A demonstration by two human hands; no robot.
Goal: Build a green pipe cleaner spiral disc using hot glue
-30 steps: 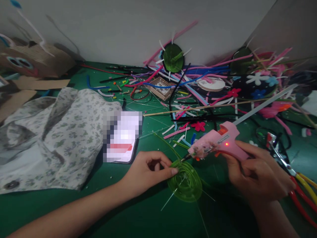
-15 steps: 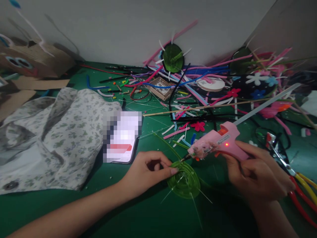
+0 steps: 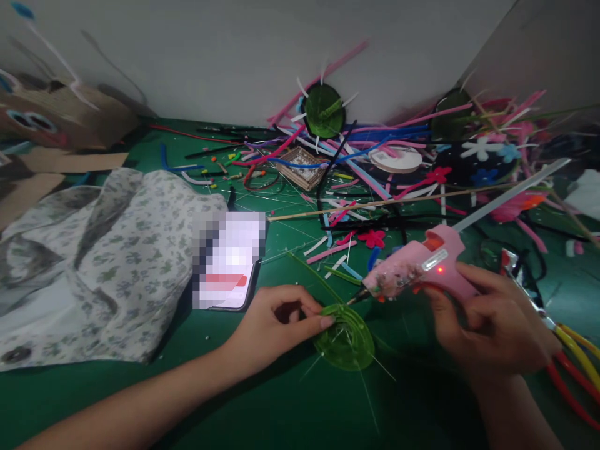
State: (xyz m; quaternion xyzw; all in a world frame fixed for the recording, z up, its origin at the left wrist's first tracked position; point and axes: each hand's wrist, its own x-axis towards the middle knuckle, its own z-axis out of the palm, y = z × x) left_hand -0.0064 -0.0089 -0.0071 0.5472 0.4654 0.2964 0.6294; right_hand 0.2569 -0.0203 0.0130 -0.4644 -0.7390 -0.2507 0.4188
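A flat green coil [image 3: 349,347] lies low in the middle, with thin glue strands across it and a loose green strip running off to the upper left. My left hand [image 3: 281,322] pinches the coil's upper left edge between thumb and fingers. My right hand [image 3: 492,319] is wrapped round the handle of a pink glue gun [image 3: 407,269], whose red light is lit and whose clear glue stick pokes out of the back. The gun's nozzle is close to the coil's top edge; whether it touches is too fine to tell.
A phone [image 3: 232,262] and patterned cloth [image 3: 135,250] lie at the left. Behind are a paper bag [image 3: 94,119], a round green piece [image 3: 323,111], a small wooden frame [image 3: 304,167] and many coloured strips. Pliers with red and yellow handles [image 3: 574,356] are at the right edge.
The glue gun has shifted slightly right, with its nozzle a little further along the coil's top edge. My left hand keeps its pinch. The whole view has moved slightly.
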